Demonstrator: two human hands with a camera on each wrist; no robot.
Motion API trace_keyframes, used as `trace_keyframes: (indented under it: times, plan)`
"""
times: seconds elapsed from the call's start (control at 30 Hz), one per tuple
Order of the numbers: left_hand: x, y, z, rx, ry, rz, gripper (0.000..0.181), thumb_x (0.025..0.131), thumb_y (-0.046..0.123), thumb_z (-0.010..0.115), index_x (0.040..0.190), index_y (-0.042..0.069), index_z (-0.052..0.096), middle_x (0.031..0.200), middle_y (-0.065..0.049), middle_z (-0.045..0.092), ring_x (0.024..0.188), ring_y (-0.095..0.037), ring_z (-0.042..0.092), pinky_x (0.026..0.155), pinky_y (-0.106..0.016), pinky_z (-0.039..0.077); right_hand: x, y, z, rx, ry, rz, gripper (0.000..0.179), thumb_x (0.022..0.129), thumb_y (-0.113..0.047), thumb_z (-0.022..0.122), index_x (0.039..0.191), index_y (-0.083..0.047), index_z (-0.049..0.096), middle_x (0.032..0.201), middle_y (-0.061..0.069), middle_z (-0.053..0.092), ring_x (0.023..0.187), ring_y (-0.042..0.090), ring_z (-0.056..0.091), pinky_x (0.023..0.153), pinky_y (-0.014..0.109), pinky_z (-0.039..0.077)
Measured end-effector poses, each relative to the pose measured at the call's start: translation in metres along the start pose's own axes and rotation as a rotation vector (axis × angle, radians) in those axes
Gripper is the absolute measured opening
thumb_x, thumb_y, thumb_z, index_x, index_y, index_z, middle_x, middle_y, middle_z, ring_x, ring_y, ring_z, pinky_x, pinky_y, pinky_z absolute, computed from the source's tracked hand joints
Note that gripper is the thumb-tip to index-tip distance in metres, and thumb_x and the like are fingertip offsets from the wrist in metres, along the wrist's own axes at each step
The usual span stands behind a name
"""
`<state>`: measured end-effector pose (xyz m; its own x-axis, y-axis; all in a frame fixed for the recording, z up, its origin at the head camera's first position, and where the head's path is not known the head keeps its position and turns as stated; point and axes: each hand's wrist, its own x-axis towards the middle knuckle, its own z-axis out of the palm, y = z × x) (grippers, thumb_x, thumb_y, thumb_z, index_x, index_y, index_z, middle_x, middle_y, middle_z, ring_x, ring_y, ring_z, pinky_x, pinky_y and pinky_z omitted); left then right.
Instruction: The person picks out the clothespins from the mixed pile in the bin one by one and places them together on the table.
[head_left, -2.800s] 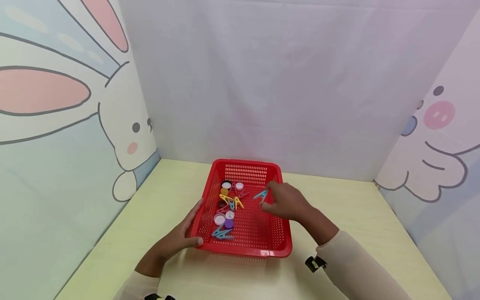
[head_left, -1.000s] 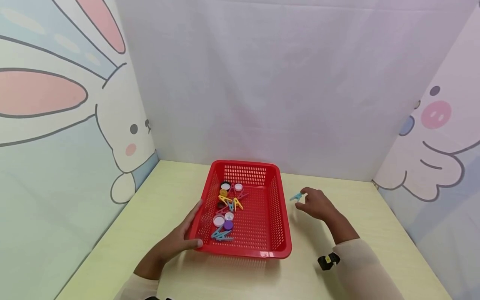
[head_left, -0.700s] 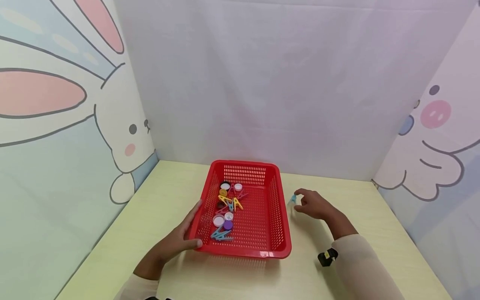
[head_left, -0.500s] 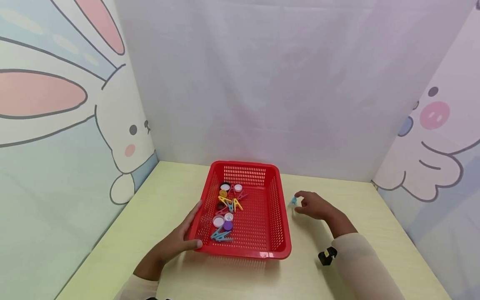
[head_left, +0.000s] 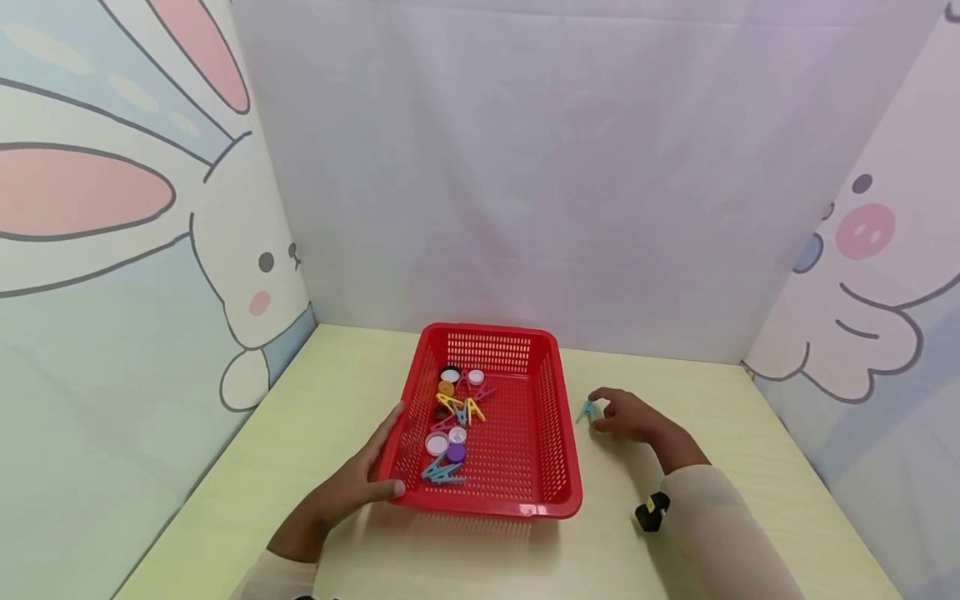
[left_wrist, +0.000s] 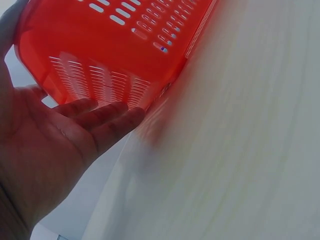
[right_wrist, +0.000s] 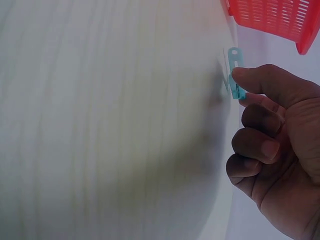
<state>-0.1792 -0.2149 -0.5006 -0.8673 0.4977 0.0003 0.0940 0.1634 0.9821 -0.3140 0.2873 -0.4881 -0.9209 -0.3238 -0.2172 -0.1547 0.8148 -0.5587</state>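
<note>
A teal plastic clothespin [right_wrist: 234, 57] is pinched between the thumb and index finger of my right hand [head_left: 630, 415], low over the table just right of the red basket [head_left: 480, 504]. In the right wrist view the other fingers are curled in toward the palm. My left hand [head_left: 348, 487] is at the basket's front left corner, thumb on the rim. Its fingers [left_wrist: 112, 125] lie fairly straight against the outer wall in the left wrist view. Inside the basket's left half are teal clothespins [head_left: 442, 472], yellow clothespins [head_left: 474, 409], pink clothespins [head_left: 484, 392] and several bottle caps [head_left: 437, 443].
The pale wooden table [head_left: 352, 367] runs back to a white curtain [head_left: 525, 167]. Side panels with cartoon animals [head_left: 247, 275] stand left and right. A small black device [head_left: 652, 511] is worn at the right wrist.
My right hand has carried the teal clothespin from over the basket, across its right rim, and down toward the table, turning it on the way. The left hand and basket have stayed put.
</note>
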Motion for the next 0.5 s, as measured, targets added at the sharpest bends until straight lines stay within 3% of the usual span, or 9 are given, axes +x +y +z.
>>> trace_keyframes:
  times: [0.5]
  plan:
    - [0.001,0.0,0.0,-0.012,0.003,-0.006,0.115,0.096,0.027,0.077,0.176,0.039,-0.005,0.176,-0.025,0.021,0.146,-0.042,0.048,0.099,-0.039,0.066,0.002,0.017,0.006,0.122,0.041,-0.001,0.058,0.096,-0.024,0.084,0.149,-0.01,0.064,0.128,0.024,0.066,0.096,0.027,0.062,0.075,0.035,0.054]
